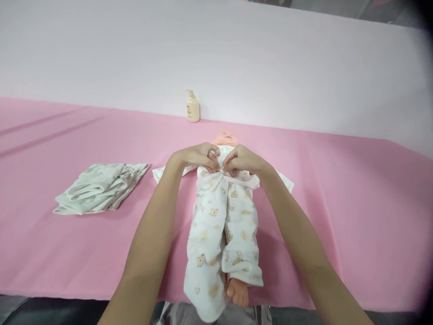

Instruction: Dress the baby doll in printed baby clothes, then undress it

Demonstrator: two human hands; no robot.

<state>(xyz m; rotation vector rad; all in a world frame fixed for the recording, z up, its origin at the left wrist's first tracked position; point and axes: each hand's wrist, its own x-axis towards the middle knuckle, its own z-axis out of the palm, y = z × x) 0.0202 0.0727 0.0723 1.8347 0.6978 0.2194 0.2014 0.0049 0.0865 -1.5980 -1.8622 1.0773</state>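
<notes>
A baby doll (227, 138) lies on its back, head toward the wall, dressed in a white bear-print romper (211, 216). One bare foot shows at the right leg opening; the left leg's cuff covers the other foot. At the romper's chest, my left hand (204, 157) and my right hand (241, 160) meet, fingers pinched on the fabric at the front opening. Whether they grip a snap, a tie or just the cloth edge is hidden by the fingers. Below them a pale strip of cloth (245, 180) runs across the waist. The sleeves stick out on both sides behind my forearms.
A folded white and green cloth (101, 187) lies to the left on the pink table cover (135, 253). Behind the doll, a cream pump bottle (193, 107) stands against the white wall (270, 67). The table's front edge runs under the doll's feet.
</notes>
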